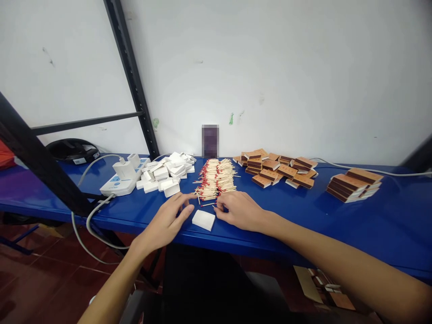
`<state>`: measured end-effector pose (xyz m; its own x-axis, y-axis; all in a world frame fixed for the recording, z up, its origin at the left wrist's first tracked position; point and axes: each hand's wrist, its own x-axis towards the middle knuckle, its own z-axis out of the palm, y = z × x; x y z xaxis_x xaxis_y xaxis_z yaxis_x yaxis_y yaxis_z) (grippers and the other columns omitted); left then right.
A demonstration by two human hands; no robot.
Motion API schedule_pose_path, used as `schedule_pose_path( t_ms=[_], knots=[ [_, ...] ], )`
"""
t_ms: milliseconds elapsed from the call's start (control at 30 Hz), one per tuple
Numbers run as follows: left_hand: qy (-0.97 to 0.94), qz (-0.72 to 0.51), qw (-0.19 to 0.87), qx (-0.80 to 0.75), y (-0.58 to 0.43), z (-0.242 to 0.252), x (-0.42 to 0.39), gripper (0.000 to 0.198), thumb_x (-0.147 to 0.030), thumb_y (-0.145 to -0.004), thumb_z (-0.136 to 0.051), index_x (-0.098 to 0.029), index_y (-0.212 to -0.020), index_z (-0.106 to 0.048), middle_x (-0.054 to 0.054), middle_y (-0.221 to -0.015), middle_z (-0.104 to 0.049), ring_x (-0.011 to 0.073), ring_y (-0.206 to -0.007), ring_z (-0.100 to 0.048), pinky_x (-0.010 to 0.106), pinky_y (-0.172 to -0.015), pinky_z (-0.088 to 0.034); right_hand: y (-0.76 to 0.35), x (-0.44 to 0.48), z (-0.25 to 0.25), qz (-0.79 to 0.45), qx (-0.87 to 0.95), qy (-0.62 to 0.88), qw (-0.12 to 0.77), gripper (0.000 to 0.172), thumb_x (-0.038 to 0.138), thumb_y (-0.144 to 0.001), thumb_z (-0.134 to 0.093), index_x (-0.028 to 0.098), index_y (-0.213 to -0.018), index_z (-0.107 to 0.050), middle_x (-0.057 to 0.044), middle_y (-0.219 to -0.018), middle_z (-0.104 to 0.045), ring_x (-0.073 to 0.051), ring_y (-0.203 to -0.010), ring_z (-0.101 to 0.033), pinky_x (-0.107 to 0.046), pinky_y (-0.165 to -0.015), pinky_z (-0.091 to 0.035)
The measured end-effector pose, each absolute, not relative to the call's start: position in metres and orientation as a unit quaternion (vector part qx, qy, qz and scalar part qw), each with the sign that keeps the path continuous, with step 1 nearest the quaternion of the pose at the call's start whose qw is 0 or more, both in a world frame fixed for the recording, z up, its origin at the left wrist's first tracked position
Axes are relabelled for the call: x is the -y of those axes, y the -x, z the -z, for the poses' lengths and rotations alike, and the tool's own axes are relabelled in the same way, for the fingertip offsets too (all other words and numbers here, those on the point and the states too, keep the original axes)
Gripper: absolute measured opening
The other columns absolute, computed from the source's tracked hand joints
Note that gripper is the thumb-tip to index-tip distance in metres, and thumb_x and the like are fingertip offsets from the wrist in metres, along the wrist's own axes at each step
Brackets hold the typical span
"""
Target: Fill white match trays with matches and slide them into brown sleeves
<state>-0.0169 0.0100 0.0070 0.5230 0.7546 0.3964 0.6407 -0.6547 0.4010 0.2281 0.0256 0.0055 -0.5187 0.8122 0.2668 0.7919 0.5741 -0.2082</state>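
Observation:
My left hand point(173, 213) is spread, thumb and index finger apart, with the index fingertip at the left edge of a heap of red-tipped matchsticks point(218, 177). My right hand point(240, 209) is closed in a pinch at the near right of that heap. A pale stick end, which looks like a matchstick point(213, 207), shows at its fingertips. Between the two hands lies a white matchbox tray point(203, 220), close to the table's front edge. Whether its hollow side faces up is hard to make out.
White matchbox trays point(168, 171) are piled at left, beside a power strip point(118, 183) with plugs and cables. Brown matchbox sleeves point(286, 171) lie heaped at right, with stacked matchboxes point(353, 185) farther right. A black metal upright point(43, 153) stands at left; a box point(324, 288) sits below.

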Motion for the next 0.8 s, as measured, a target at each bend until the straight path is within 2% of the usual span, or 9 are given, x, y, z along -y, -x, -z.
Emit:
schedule_pose_path(
  t_ms=[67,133,200,267,500,800],
  knots=[
    [-0.89,-0.285,0.079,-0.346,0.023,-0.015,-0.023,0.029,-0.031,-0.102,-0.038,-0.024,-0.122,-0.058,0.006,-0.106,-0.061,0.0199,-0.101,-0.058,0.035,-0.09,-0.047,-0.228,-0.027,-0.007,-0.036,0.874,0.451,0.179,0.02,0.026,-0.088,-0.055,0.019,-0.07,-0.061,-0.001,-0.071,-0.063,-0.014,-0.065,-0.053,-0.027,-0.059,-0.03],
    [-0.901,-0.317,0.025,-0.294,0.027,-0.02,-0.038,0.027,-0.023,-0.101,-0.04,-0.023,-0.109,-0.065,0.006,-0.103,-0.062,0.0185,-0.098,-0.059,0.034,-0.087,-0.049,-0.232,-0.028,-0.008,-0.044,0.885,0.421,0.193,0.012,0.021,-0.088,-0.055,0.019,-0.084,-0.065,-0.002,-0.076,-0.064,-0.014,-0.068,-0.054,-0.027,-0.062,-0.033],
    [-0.909,-0.321,-0.033,-0.265,0.027,-0.022,-0.055,0.024,-0.018,-0.097,-0.044,-0.022,-0.102,-0.068,0.007,-0.1,-0.063,0.0183,-0.093,-0.06,0.034,-0.082,-0.05,-0.237,-0.028,-0.01,-0.047,0.905,0.378,0.191,0.02,0.016,-0.088,-0.053,0.022,-0.101,-0.067,-0.003,-0.087,-0.065,-0.015,-0.074,-0.056,-0.027,-0.066,-0.036],
    [-0.925,-0.28,-0.081,-0.244,0.023,-0.021,-0.068,0.022,-0.017,-0.093,-0.048,-0.02,-0.101,-0.068,0.007,-0.097,-0.064,0.0189,-0.089,-0.061,0.034,-0.079,-0.05,-0.242,-0.028,-0.011,-0.047,0.923,0.343,0.168,0.029,0.014,-0.09,-0.05,0.025,-0.109,-0.068,-0.004,-0.093,-0.063,-0.016,-0.079,-0.058,-0.027,-0.068,-0.038],
    [-0.93,-0.194,-0.16,-0.268,0.016,-0.014,-0.083,0.023,-0.026,-0.095,-0.049,-0.02,-0.104,-0.07,0.009,-0.102,-0.064,0.0205,-0.088,-0.062,0.035,-0.076,-0.05,-0.242,-0.031,-0.011,-0.053,0.938,0.32,0.124,0.024,0.025,-0.099,-0.046,0.024,-0.106,-0.069,-0.005,-0.099,-0.061,-0.018,-0.086,-0.06,-0.03,-0.072,-0.042],
    [-0.929,-0.162,-0.201,-0.266,0.015,-0.011,-0.085,0.029,-0.025,-0.098,-0.044,-0.022,-0.103,-0.073,0.007,-0.099,-0.062,0.0187,-0.083,-0.059,0.033,-0.074,-0.048,-0.227,-0.033,-0.006,-0.028,0.921,0.358,0.152,0.018,0.027,-0.099,-0.047,0.019,-0.1,-0.063,-0.006,-0.098,-0.063,-0.018,-0.084,-0.059,-0.03,-0.071,-0.041]
  ],
)
